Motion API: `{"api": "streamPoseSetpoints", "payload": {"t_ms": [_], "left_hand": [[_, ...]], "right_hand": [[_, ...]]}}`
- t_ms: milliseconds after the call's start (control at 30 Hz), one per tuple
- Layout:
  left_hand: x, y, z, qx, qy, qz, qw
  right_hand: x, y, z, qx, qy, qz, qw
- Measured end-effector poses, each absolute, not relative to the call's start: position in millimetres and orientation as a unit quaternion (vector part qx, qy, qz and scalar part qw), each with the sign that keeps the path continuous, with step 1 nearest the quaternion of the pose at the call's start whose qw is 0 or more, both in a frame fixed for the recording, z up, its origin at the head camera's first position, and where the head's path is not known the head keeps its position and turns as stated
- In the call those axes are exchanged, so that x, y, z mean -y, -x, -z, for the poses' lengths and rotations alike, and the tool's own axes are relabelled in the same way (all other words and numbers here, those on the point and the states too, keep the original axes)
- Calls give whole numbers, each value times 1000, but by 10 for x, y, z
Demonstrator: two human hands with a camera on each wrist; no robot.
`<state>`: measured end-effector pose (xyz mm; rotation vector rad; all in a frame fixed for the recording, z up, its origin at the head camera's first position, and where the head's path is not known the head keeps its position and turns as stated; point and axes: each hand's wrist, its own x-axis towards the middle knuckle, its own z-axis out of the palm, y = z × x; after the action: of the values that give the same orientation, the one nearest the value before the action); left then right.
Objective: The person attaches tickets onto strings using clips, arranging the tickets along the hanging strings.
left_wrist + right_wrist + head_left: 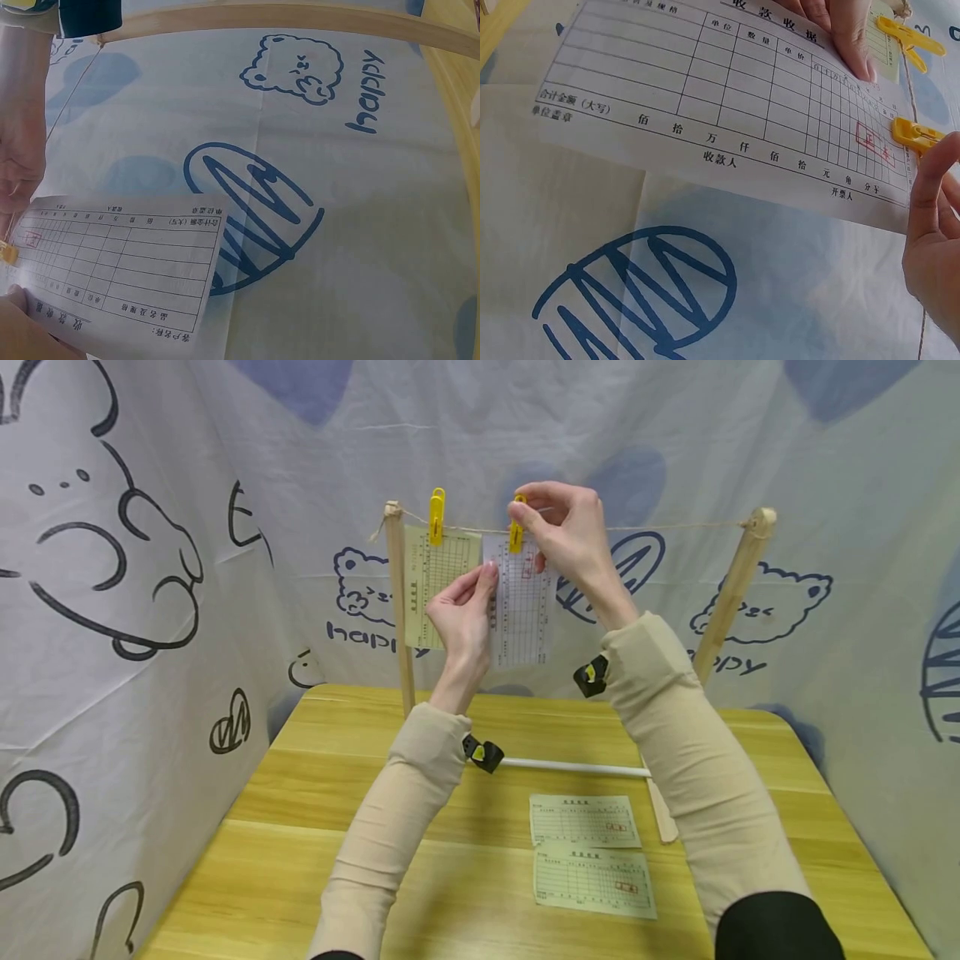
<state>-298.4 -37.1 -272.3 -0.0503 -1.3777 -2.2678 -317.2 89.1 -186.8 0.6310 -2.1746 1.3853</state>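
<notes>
A white printed receipt form hangs lengthwise at the string, its grid and red stamp facing me. My left hand pinches its left edge near the top; in the right wrist view a fingertip lies on the paper. My right hand pinches the upper end of a yellow clothespin, whose lower end sits over the receipt's top edge at the string. To the left, a second yellow clothespin holds a yellowish receipt form on the string, partly behind my left hand.
Wooden posts, left and right, carry the string. A white rod runs low between them. Two more receipt forms, one farther and one nearer, lie on the wooden table. A patterned cloth hangs behind.
</notes>
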Motion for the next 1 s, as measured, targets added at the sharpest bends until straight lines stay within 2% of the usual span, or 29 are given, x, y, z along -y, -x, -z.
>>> {"api": "streamPoseSetpoints", "payload": {"t_ms": [400,700,1000], "left_hand": [[376,2977,2756,518,18,820,243],[385,2880,2869,573,2,773,273],[420,2816,3056,590,40,746,305]], "right_hand": [[-900,3151,1854,797,-225,-516,221],[-909,3124,1850,798,-221,-520,208],[-925,3117,1873,796,-228,-524,200]]}}
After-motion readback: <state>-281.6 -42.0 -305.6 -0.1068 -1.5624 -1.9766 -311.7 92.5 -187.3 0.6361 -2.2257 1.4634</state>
